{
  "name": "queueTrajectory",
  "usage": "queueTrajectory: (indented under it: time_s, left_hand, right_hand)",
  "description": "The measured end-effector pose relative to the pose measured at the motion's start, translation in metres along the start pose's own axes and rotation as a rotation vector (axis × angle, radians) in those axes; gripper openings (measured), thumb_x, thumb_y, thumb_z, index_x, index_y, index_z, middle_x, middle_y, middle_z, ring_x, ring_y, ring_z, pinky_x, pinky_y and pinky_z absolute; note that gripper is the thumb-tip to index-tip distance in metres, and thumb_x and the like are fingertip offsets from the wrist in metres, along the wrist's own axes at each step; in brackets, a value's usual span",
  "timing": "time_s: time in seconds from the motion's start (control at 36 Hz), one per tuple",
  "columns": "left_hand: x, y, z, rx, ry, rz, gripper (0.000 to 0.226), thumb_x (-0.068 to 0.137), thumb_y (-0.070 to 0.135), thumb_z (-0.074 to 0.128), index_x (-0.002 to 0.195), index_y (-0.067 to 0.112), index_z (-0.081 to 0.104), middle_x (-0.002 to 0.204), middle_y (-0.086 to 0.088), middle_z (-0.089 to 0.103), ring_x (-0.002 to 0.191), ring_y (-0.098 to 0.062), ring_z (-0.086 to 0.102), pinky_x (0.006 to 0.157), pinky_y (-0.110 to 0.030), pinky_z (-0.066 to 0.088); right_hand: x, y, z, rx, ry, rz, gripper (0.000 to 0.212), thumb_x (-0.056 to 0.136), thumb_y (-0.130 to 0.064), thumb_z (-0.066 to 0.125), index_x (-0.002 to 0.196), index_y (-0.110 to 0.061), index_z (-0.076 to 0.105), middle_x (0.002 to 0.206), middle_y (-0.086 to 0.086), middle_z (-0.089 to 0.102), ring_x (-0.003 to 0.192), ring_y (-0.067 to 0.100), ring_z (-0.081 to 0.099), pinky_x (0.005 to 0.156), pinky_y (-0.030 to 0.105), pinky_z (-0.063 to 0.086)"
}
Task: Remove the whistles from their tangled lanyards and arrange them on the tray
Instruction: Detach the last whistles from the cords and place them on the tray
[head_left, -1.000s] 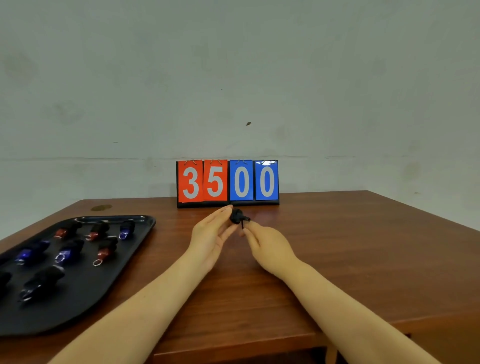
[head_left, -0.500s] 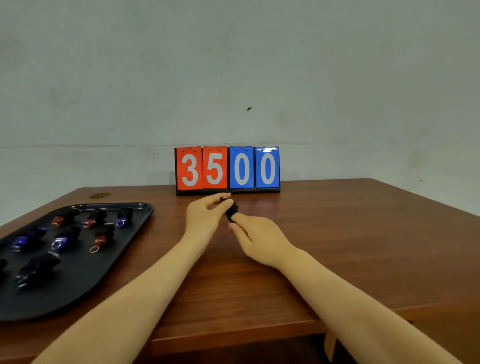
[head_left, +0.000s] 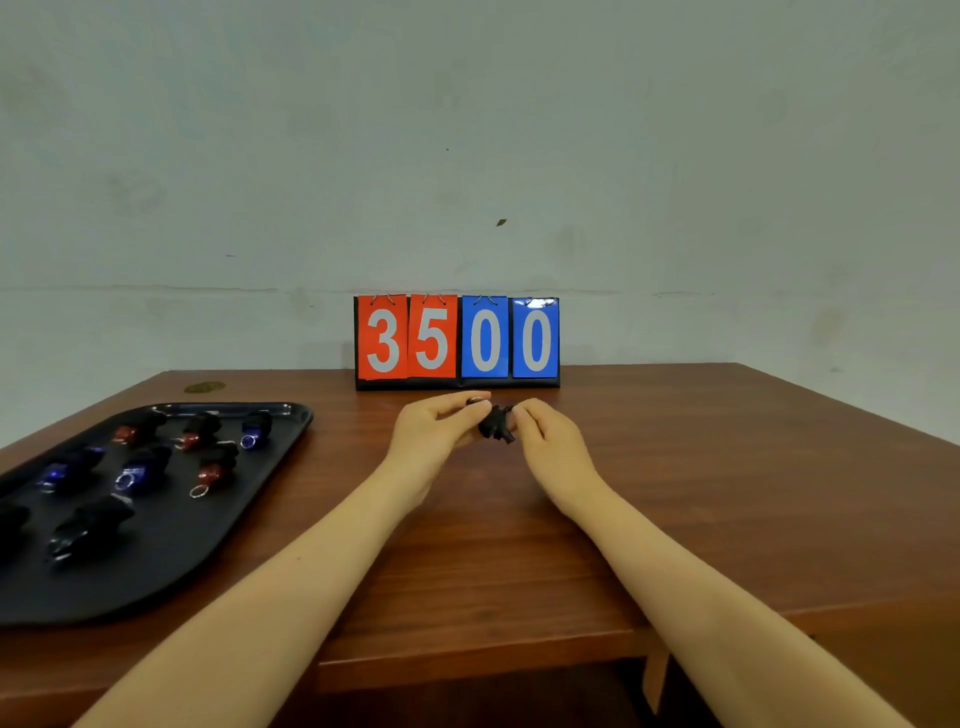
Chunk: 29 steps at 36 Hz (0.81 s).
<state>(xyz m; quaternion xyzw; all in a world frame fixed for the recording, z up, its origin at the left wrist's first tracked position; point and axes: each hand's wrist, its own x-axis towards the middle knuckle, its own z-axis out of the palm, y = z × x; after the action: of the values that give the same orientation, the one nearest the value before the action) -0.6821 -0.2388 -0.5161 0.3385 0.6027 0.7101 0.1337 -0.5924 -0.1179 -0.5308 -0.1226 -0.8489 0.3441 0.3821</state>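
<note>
Whistles (head_left: 140, 470) lying in rows on black tray (head_left: 218, 525), left on counter (head_left: 675, 493). Scoreboard (head_left: 457, 340) behind, reading 3500. Left hand (head_left: 434, 434) and right hand (head_left: 550, 441), grip pinching black whistle (head_left: 496, 423), above counter.

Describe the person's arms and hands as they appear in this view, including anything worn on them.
Both forearms are bare from the bottom edge of the frame up to the hands, with no sleeve in view. The left hand and right hand wear no gloves, and no rings, watch or bracelet show. The fingernails are short, with no coloured polish visible.
</note>
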Motion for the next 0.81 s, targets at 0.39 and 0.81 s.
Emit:
queueTrajectory:
  time_s: [0.39, 0.81]
  left_hand:
    - [0.0, -0.003, 0.001, -0.573, 0.009, -0.219, 0.016, 0.09, 0.007, 0.061, 0.105, 0.005, 0.066, 0.103, -0.014, 0.073, 0.096, -0.022, 0.071, 0.082, -0.034, 0.059]
    - [0.014, -0.011, -0.004, 0.492, 0.148, 0.244, 0.025, 0.09, 0.022, 0.066, 0.115, 0.021, 0.069, 0.1, 0.017, 0.061, 0.086, 0.013, 0.05, 0.073, -0.003, 0.034]
  right_hand:
    - [-0.002, 0.001, 0.006, -0.059, -0.224, 0.0, 0.028, 0.103, -0.022, 0.039, 0.086, -0.034, 0.057, 0.076, -0.015, 0.055, 0.07, -0.001, 0.05, 0.064, 0.015, 0.035]
    - [-0.005, 0.002, 0.011, -0.3, -0.233, -0.233, 0.022, 0.103, -0.027, 0.039, 0.092, -0.022, 0.058, 0.077, -0.013, 0.057, 0.07, 0.002, 0.053, 0.064, 0.02, 0.038]
